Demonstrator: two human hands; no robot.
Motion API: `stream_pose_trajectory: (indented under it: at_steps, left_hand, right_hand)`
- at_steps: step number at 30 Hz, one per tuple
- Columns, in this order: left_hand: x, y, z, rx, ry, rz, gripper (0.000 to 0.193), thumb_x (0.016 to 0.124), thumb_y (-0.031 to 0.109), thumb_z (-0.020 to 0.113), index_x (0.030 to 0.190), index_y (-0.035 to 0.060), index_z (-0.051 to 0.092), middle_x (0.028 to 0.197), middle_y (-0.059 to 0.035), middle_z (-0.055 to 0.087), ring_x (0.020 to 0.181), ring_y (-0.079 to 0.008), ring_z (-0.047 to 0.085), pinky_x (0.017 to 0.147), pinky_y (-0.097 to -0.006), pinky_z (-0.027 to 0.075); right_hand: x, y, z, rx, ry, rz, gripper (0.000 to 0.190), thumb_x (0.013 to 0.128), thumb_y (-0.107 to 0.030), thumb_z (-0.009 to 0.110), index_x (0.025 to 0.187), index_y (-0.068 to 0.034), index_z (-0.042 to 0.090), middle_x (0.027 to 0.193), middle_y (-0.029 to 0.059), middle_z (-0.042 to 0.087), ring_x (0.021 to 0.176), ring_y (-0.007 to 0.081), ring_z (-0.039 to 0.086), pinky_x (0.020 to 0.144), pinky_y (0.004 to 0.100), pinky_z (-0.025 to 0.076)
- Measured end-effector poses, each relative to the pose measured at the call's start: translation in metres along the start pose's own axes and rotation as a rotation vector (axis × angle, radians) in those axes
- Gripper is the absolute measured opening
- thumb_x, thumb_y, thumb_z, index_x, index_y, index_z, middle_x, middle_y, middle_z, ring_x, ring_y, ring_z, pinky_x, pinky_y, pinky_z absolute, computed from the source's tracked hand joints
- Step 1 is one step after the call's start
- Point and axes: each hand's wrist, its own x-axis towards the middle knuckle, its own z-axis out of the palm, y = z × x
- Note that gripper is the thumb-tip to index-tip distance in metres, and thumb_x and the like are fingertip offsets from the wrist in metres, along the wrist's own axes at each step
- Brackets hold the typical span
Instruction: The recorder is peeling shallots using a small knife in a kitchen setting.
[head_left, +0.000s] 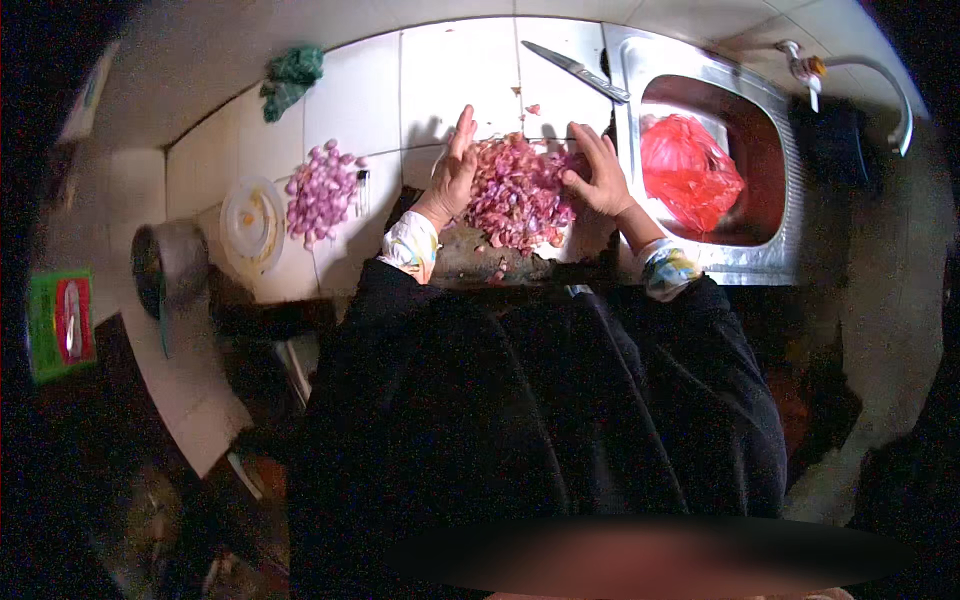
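A loose heap of reddish-purple shallot skins lies on the white tiled counter in front of me. My left hand is at the heap's left side, fingers extended and pointing away from me. On the heap's right side my right hand has its fingers spread, with the thumb near the skins. Neither hand grips anything. Left of them is a pile of peeled shallots, with a small dark-and-clear object close beside it. A knife lies flat beyond my right hand, near the sink's edge.
At right, a steel sink holds a red plastic bag, with a faucet behind it. A clear plastic lid or shallow container sits at left. A green plastic bag lies against the wall. A dark pot stands far left.
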Motion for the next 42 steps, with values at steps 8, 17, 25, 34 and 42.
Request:
stream_pose_trajectory:
  at_steps: [8, 17, 25, 34, 42]
  left_hand:
    - [-0.039, 0.002, 0.012, 0.04, 0.268, -0.014, 0.067, 0.089, 0.041, 0.033, 0.14, 0.0043, 0.01, 0.144, -0.0155, 0.017, 0.13, -0.0298, 0.027, 0.104, -0.0382, 0.022]
    - [-0.004, 0.027, 0.055, 0.411, 0.334, 0.154, 0.035, 0.087, 0.002, 0.05, 0.122, 0.0014, 0.046, 0.126, -0.0134, 0.046, 0.116, -0.0226, 0.046, 0.097, -0.031, 0.036]
    - [0.027, 0.062, 0.083, 0.59, 0.42, 0.167, 0.024, 0.082, 0.005, 0.055, 0.105, 0.0036, 0.06, 0.115, -0.0129, 0.055, 0.103, -0.022, 0.055, 0.078, -0.0284, 0.049]
    - [-0.014, 0.074, 0.057, 0.511, 0.707, 0.098, 0.023, 0.08, 0.002, 0.056, 0.102, 0.0031, 0.061, 0.112, -0.0128, 0.057, 0.104, -0.0227, 0.054, 0.092, -0.031, 0.04]
    - [-0.098, 0.08, 0.012, 0.595, 0.891, 0.021, 0.021, 0.082, 0.005, 0.056, 0.102, 0.0037, 0.061, 0.107, -0.0109, 0.06, 0.1, -0.022, 0.057, 0.087, -0.0305, 0.042]
  right_hand:
    - [-0.003, 0.025, -0.029, -0.13, 0.354, 0.15, 0.055, 0.075, -0.029, 0.066, 0.123, -0.008, 0.046, 0.122, 0.0193, 0.049, 0.115, 0.0349, 0.045, 0.094, 0.0399, 0.039]
    - [-0.134, 0.168, -0.112, -0.31, 0.255, 0.944, 0.04, 0.069, -0.011, 0.06, 0.109, -0.011, 0.059, 0.095, 0.02, 0.062, 0.087, 0.0345, 0.061, 0.078, 0.0403, 0.047]
    - [-0.202, 0.209, -0.269, -0.664, 0.221, 1.038, 0.04, 0.076, -0.029, 0.059, 0.115, -0.019, 0.059, 0.102, 0.0129, 0.063, 0.097, 0.0309, 0.059, 0.081, 0.038, 0.047]
    - [-0.127, 0.208, -0.156, -0.81, -0.268, 0.33, 0.062, 0.08, -0.033, 0.055, 0.136, -0.026, 0.031, 0.136, 0.0087, 0.037, 0.129, 0.0295, 0.029, 0.099, 0.0527, 0.03]
    - [-0.047, 0.144, -0.236, -0.516, 0.098, 0.273, 0.037, 0.069, -0.011, 0.051, 0.104, -0.006, 0.062, 0.097, 0.0196, 0.063, 0.089, 0.0334, 0.061, 0.079, 0.0387, 0.047]
